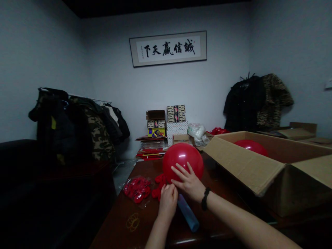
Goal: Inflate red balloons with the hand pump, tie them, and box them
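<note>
A round, inflated red balloon point(183, 157) is above the dark wooden table, in front of me. My left hand point(169, 199) is closed at the balloon's lower end; the neck is hidden by its fingers. With fingers spread, my right hand point(190, 183) rests flat against the balloon's near side and wears a dark bracelet. Just below the hands lies a blue cylinder point(188, 213), which looks like a hand pump. Left of my left hand are loose red balloons point(158, 183) and a clear bag of red balloons point(137, 188). Several thin yellowish rings, perhaps rubber bands point(133, 221), lie nearer me.
An open cardboard box point(243, 169) on the right holds another inflated red balloon point(251, 147). Stacked boxes point(177, 126) and a white plastic bag point(197, 131) stand beyond the table point(116, 228). Coats hang on a rack point(89, 101) at left.
</note>
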{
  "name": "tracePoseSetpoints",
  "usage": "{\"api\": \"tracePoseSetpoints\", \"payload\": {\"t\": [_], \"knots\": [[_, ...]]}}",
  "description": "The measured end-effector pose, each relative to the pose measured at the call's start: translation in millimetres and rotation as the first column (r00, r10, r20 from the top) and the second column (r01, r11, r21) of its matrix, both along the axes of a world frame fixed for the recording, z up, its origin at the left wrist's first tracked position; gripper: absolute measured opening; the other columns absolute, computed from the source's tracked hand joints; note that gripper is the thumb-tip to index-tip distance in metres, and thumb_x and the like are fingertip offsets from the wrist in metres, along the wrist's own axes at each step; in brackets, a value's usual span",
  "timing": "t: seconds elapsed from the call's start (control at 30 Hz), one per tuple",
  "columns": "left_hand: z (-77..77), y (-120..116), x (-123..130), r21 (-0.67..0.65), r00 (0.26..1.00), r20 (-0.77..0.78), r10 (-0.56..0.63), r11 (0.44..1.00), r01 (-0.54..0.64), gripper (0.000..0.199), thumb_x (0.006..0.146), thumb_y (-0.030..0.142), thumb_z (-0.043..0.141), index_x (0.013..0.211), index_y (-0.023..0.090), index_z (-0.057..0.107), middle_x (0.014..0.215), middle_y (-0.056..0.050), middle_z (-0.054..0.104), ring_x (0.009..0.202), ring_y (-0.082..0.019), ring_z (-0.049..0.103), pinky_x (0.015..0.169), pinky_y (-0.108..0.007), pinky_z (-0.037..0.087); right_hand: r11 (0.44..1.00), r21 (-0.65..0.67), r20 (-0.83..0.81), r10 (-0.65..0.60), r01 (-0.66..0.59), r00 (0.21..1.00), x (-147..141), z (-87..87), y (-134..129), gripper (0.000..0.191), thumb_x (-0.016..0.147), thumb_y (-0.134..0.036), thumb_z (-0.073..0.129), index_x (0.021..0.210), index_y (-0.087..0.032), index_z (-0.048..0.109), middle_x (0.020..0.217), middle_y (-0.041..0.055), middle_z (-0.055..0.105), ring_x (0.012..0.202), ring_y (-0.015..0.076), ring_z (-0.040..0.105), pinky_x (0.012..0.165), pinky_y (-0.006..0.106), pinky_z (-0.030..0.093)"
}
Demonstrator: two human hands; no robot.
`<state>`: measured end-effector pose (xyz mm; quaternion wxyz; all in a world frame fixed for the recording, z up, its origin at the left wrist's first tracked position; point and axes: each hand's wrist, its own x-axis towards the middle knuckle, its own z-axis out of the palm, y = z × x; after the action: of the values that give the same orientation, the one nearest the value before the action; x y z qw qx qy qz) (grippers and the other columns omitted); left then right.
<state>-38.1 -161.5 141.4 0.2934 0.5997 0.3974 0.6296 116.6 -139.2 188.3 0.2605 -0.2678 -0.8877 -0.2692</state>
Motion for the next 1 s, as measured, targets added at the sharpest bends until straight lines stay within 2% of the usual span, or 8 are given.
{"api": "tracePoseSetpoints", "payload": {"t": [0.1,0.2,0.33,0.47,0.57,0.73,0.83,1.0], "knots": [[20.0,-13,-3,0.033,0.999,-0.015,-0.033,0.999,0.034,0.011,0.064,0.016,0.066,0.059,0.024,0.062,0.061,-0.002,0.058,0.073,-0.021,0.054,0.107,-0.050,0.013,1.000,0.008,-0.033,0.009,-0.008,0.999,5,-0.2,3,0.027,0.090,-0.033,0.038,0.110,-0.033,0.056,0.149,0.0005,0.023,0.138,0.0228,0.012,0.106,0.061,0.004],[43.3,-25,-4,0.068,0.990,-0.138,-0.009,0.997,0.018,0.011,0.062,0.016,0.068,0.060,0.025,0.062,0.064,-0.004,0.059,0.088,-0.025,0.055,0.107,-0.054,0.007,1.000,0.010,-0.077,0.013,-0.013,0.997,8,-0.6,5,0.024,0.089,-0.035,0.041,0.103,-0.037,0.060,0.146,-0.0031,0.030,0.137,0.0214,0.016,0.107,0.060,0.003],[62.1,-35,-2,0.286,0.903,-0.373,0.214,0.952,-0.108,0.011,0.066,0.016,0.064,0.065,0.027,0.065,0.083,-0.006,0.063,0.106,-0.029,0.050,0.107,-0.055,-0.001,1.000,0.019,-0.126,0.021,-0.019,0.992,7,3.3,4,0.024,0.088,-0.032,0.043,0.104,-0.037,0.060,0.143,-0.0024,0.037,0.135,0.0219,0.019,0.106,0.061,0.003],[63.3,-37,3,0.514,0.737,-0.464,0.491,0.827,-0.227,0.015,0.071,0.015,0.058,0.073,0.027,0.067,0.103,-0.008,0.061,0.114,-0.030,0.045,0.106,-0.057,0.000,0.999,0.034,-0.176,0.035,-0.030,0.984,5,7.5,4,0.022,0.088,-0.033,0.043,0.101,-0.037,0.061,0.140,-0.0037,0.040,0.134,0.0203,0.022,0.106,0.060,0.005],[64.1,-35,7,0.564,0.648,-0.489,0.584,0.778,-0.275,0.014,0.073,0.017,0.058,0.075,0.027,0.067,0.105,-0.008,0.061,0.113,-0.030,0.046,0.105,-0.058,0.005,0.999,0.039,-0.222,0.039,-0.031,0.974,5,6.8,7,0.021,0.087,-0.035,0.044,0.100,-0.037,0.061,0.137,-0.0024,0.043,0.133,0.0196,0.024,0.106,0.060,0.007],[69.4,-28,24,0.580,0.552,-0.552,0.625,0.763,-0.285,0.014,0.075,0.018,0.054,0.075,0.026,0.066,0.106,-0.009,0.060,0.111,-0.029,0.047,0.104,-0.060,0.009,1.000,0.012,-0.316,0.024,-0.021,0.948,16,-0.4,16,0.021,0.086,-0.038,0.046,0.101,-0.039,0.060,0.139,-0.0008,0.040,0.133,0.0218,0.023,0.104,0.063,0.008],[69.8,-21,37,0.608,0.496,-0.603,0.625,0.762,-0.221,0.017,0.073,0.015,0.055,0.079,0.026,0.066,0.109,-0.010,0.059,0.113,-0.030,0.046,0.104,-0.060,0.010,1.000,-0.015,-0.371,0.007,-0.014,0.929,29,-8.3,23,0.022,0.085,-0.036,0.047,0.102,-0.040,0.060,0.141,0.0001,0.036,0.133,0.0235,0.021,0.104,0.063,0.010],[69.4,-2,50,0.599,0.450,-0.674,0.586,0.790,-0.131,0.017,0.072,0.014,0.057,0.082,0.025,0.066,0.114,-0.010,0.058,0.117,-0.030,0.044,0.105,-0.061,0.006,0.997,-0.077,-0.441,-0.044,0.011,0.897,44,-24.4,37,0.028,0.085,-0.033,0.046,0.108,-0.042,0.057,0.141,0.0034,0.034,0.132,0.0249,0.024,0.103,0.063,0.012]]}}
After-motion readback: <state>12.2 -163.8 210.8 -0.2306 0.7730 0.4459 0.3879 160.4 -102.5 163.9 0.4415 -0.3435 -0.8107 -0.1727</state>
